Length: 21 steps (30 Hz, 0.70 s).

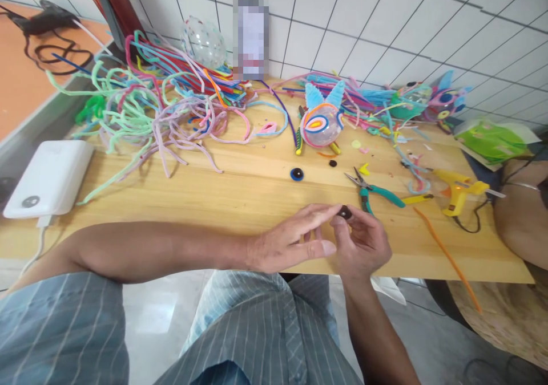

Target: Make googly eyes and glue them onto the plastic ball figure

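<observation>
A small dark round piece with a pale spot (344,213) is pinched between the thumb and fingers of my right hand (363,242), just above the front part of the table. My left hand (293,239) reaches in from the left, fingers stretched and thumb apart. Its fingertips come up to the dark piece; whether they press on it I cannot tell. Beyond my hands lie a black disc with a blue rim (297,174) and a smaller black disc (333,163). Behind them stands a clear ball with blue fuzzy ears and a coiled eye (322,124).
Teal-handled pliers (377,194), a yellow glue gun (460,194) and an orange pipe cleaner (447,254) lie at right, near another person's arm (520,214). Tangled pipe cleaners (149,111) and a white power bank (49,177) are at left. A phone (252,40) leans against the tiles.
</observation>
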Motion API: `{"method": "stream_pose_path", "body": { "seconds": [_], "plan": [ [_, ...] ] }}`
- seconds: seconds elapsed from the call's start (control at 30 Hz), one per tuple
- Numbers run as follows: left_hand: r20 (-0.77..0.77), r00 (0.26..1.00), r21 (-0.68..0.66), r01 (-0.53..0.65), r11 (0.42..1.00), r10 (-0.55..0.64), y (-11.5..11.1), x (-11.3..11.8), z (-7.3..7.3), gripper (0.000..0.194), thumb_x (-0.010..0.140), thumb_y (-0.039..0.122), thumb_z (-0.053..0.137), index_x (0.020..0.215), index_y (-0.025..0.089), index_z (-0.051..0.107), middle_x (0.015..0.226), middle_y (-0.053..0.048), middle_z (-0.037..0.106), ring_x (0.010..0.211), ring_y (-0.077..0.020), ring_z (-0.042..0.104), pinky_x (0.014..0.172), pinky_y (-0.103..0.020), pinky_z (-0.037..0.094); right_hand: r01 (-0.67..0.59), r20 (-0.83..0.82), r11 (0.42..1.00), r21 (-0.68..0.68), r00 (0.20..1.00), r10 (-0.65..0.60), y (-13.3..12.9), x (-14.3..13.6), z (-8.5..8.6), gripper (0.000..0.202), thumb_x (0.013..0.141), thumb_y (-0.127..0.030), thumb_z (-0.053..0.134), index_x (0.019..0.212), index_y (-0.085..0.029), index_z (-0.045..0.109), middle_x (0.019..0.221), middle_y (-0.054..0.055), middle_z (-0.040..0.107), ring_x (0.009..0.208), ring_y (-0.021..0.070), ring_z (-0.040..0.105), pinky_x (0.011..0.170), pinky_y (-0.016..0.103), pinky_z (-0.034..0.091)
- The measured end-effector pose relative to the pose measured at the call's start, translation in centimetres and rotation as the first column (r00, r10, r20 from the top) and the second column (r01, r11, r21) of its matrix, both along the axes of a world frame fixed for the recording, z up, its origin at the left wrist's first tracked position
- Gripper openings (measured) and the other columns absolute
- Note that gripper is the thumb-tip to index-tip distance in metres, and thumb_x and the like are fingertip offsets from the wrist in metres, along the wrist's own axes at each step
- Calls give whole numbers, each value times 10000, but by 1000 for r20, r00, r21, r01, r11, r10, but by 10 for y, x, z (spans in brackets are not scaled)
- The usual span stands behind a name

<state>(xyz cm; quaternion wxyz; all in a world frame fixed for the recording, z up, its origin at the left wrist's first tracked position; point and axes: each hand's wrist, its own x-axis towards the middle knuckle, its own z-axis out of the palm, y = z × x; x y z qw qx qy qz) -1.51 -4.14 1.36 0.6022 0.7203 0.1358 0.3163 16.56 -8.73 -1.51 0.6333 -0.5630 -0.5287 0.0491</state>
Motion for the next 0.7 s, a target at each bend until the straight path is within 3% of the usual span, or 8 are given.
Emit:
{"method": "stream_pose_path", "body": {
  "seconds": [0.17,0.27,0.4,0.7],
  "plan": [
    [-25,998,21,-56,998,56,-2,-1,1,604,1087,442,481,1665,323,353,1619,-141,466,1303,-241,584,1093,-425,525,-21,10,1000,4,1000,20,-2,0,-2,269,857,-201,801,1115,-268,762,870,15,758,732,177,726,697,343,639],
    [-34,999,64,-34,997,36,-3,-2,3,654,1081,440,493,1689,297,295,1640,-160,442,1321,-256,583,1123,-443,517,-38,0,999,18,999,38,-3,-1,-3,302,857,-174,799,1137,-280,759,888,10,762,741,169,726,709,336,637],
    [-65,997,68,40,997,-36,-5,-4,0,808,1049,484,553,1721,299,144,1739,-161,299,1561,-327,383,1263,-528,396,-15,7,1000,11,1000,15,-3,0,-4,284,863,-204,797,1136,-272,756,897,16,765,742,178,731,709,351,641],
    [-173,968,-60,176,983,-184,-10,-6,-7,1072,990,668,564,1716,216,-80,1791,-167,-75,1673,-378,-29,1349,-636,118,-43,34,998,49,999,41,-3,-2,-1,345,852,-132,793,1153,-297,759,919,3,771,744,162,729,699,311,632]
  ]
}}
